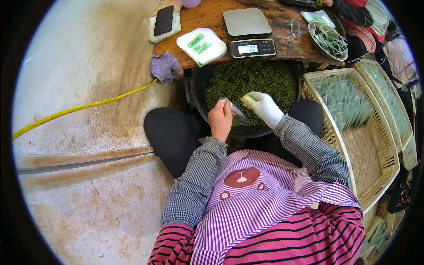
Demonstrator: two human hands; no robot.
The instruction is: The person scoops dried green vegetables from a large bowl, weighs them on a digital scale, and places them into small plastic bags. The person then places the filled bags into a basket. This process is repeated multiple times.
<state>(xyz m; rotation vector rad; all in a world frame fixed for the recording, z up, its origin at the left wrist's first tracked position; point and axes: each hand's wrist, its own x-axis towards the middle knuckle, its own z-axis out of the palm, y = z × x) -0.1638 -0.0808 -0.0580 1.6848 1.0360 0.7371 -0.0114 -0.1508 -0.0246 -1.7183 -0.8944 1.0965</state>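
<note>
A dark round tub (196, 96) of small green plant pieces (251, 79) stands between my knees. Above its left part my bare left hand (221, 119) grips a small clear plastic bag (239, 112). Close to the right of the bag, my right hand (264, 107) wears a white glove, fingers curled together over the plant pieces; whether it holds anything is too small to tell. On the wooden table (205, 13) beyond the tub sits a digital kitchen scale (247, 21) with a lit display and a bare plate. A stack of printed plastic bags (202, 46) lies left of the scale.
A phone (164, 20) lies on a pack at the table's left; a purple glove (162, 68) hangs at its corner. A bowl (328, 39) holds green-white strips. Right of me are plastic crates (391, 165) with filled bags. A yellow hose (82, 106) runs left. Another person sits upper right.
</note>
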